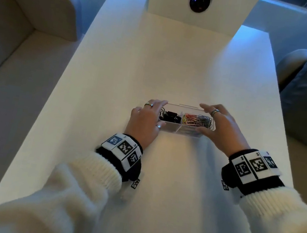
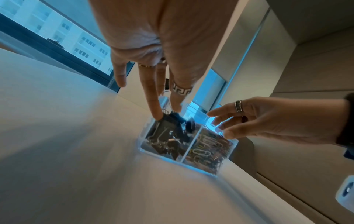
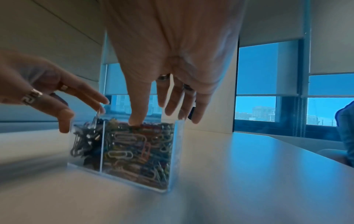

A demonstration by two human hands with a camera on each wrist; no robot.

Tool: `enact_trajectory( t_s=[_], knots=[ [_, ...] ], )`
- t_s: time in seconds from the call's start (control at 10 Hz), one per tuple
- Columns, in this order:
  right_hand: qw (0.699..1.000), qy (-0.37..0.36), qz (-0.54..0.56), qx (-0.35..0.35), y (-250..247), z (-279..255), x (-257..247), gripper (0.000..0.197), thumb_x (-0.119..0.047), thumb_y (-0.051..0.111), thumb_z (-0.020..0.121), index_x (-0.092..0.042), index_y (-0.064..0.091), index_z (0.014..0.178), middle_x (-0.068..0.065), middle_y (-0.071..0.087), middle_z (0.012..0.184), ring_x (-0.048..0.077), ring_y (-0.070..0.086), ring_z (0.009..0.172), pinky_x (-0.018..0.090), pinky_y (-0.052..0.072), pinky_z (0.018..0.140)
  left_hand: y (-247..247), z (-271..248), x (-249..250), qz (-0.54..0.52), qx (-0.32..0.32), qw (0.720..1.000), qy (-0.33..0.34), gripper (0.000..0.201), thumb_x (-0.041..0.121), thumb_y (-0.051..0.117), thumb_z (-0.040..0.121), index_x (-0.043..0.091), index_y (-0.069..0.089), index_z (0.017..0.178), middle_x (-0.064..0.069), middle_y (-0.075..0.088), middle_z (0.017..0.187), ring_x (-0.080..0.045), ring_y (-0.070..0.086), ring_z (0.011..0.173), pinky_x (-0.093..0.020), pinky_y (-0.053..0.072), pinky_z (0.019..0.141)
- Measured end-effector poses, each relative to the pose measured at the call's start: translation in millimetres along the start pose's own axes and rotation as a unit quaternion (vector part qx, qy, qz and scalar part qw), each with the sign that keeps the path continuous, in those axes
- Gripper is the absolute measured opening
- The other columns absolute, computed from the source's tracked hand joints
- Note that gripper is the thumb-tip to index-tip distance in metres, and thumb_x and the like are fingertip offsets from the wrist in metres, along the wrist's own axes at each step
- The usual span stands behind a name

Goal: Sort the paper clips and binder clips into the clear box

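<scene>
Framing the clear box [image 1: 183, 131] from both ends, the two hands look set either to steady it or to tidy its contents, since nothing lies loose on the tabletop [image 1: 177, 63] and the sorting seems about done. A divider splits the box: black binder clips [image 1: 170, 116] fill the left compartment, coloured paper clips [image 1: 196, 120] the right, each kind kept apart so it can be found quickly. On the left hand [image 1: 144, 122] the grip is loose, fingers nearly straight, tips at the left end over the binder clips, closed on nothing. With the right hand [image 1: 220, 127] the grip is likewise slack and empty; the thumb appears to touch the paper clips, the other fingers spread past the right wall.
</scene>
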State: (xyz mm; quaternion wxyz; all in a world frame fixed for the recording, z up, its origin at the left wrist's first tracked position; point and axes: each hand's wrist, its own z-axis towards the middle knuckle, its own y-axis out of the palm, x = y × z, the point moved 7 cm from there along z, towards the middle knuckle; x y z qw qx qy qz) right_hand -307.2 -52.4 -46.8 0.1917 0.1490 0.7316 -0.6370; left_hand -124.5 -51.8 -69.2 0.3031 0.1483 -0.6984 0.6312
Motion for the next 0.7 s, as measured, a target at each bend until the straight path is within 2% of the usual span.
enact_trajectory(
  t_s=[0.1,0.2,0.3,0.4,0.6,0.7],
  knots=[
    [0.999,0.015,-0.024,0.033,-4,-5,10,0.056,-0.02,0.067,0.08,-0.015,0.047,0.132,0.006,0.05,0.128,0.024,0.046,0.118,0.034,0.034,0.104,15,-4,3,0.077,-0.059,0.995,0.001,0.071,0.027,0.053,0.09,0.022,0.011,0.147,0.008,0.017,0.155,-0.011,0.037,0.133,-0.043,0.024,0.111],
    [0.997,0.013,-0.055,0.049,-9,-3,15,0.054,-0.026,0.067,0.079,-0.018,0.05,0.13,0.003,0.054,0.126,0.023,0.046,0.117,0.037,0.037,0.101,24,-4,1,0.125,-0.113,0.985,-0.016,0.082,0.034,0.051,0.09,0.026,-0.008,0.147,0.013,0.003,0.156,-0.017,0.032,0.134,-0.047,0.024,0.11],
    [0.996,0.01,-0.067,0.053,-14,0,15,0.053,-0.028,0.068,0.079,-0.021,0.052,0.129,0.001,0.056,0.125,0.022,0.046,0.116,0.039,0.04,0.099,30,-3,2,0.131,-0.142,0.98,-0.04,0.083,0.031,0.047,0.091,0.028,-0.016,0.145,0.015,-0.003,0.156,-0.023,0.024,0.137,-0.052,0.022,0.111],
    [0.996,0.009,-0.081,0.045,-17,2,16,0.054,-0.03,0.067,0.079,-0.022,0.051,0.129,-0.001,0.055,0.125,0.021,0.044,0.117,0.039,0.04,0.097,33,-4,4,0.131,-0.163,0.975,-0.07,0.084,0.029,0.048,0.091,0.028,-0.018,0.144,0.016,-0.009,0.155,-0.025,0.015,0.14,-0.054,0.018,0.111],
    [0.993,-0.008,-0.118,0.014,-18,5,16,0.056,-0.037,0.062,0.082,-0.024,0.045,0.134,-0.005,0.052,0.129,0.02,0.043,0.119,0.038,0.039,0.095,27,-7,14,0.169,-0.21,0.955,-0.123,0.094,0.04,0.053,0.087,0.025,-0.02,0.144,0.01,-0.014,0.156,-0.029,0.008,0.143,-0.059,0.014,0.11],
    [0.993,-0.005,-0.108,-0.041,-21,5,21,0.056,-0.043,0.056,0.086,-0.027,0.04,0.136,-0.005,0.045,0.138,0.02,0.043,0.123,0.04,0.037,0.099,17,-11,23,0.174,-0.21,0.95,-0.149,0.094,0.042,0.054,0.087,0.027,-0.019,0.144,0.005,-0.017,0.156,-0.03,0.004,0.144,-0.06,0.012,0.11]
  ],
)
